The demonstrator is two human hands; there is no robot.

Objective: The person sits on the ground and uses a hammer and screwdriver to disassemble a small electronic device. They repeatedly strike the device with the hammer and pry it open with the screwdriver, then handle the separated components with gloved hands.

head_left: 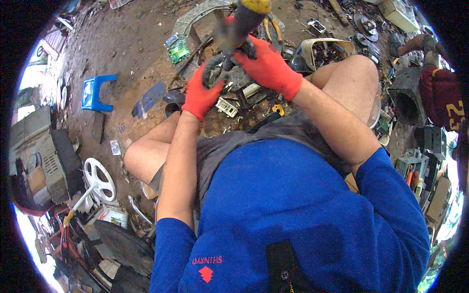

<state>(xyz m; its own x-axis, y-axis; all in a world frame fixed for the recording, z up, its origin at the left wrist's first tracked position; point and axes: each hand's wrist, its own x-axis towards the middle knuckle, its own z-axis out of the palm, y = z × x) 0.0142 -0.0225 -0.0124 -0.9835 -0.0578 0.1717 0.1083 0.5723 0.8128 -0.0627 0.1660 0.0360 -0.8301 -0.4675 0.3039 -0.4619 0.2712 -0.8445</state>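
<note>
A black-and-yellow power tool (pixel 249 19), partly blurred, is at the top centre above a worn grey work block (pixel 198 19). My right hand (pixel 266 68), in a red glove with dark palm, is closed around the tool's dark lower part. My left hand (pixel 205 88), gloved alike, is just below and left of it with curled fingers; what they hold is hidden. Yellow-handled pliers (pixel 273 30) lie behind the tool. A green circuit board (pixel 178 52) is left of the block. A white plastic piece (pixel 226 106) and a small yellow piece (pixel 278 110) lie below my hands.
A blue stool (pixel 96 92) stands at left, above a grey casing (pixel 51 163) and a white wheel (pixel 99 180). A beige tub of scrap (pixel 308 53), brake discs (pixel 364 27) and a dark hollow casing (pixel 405 97) are at right, beside another person in maroon clothing (pixel 437 97).
</note>
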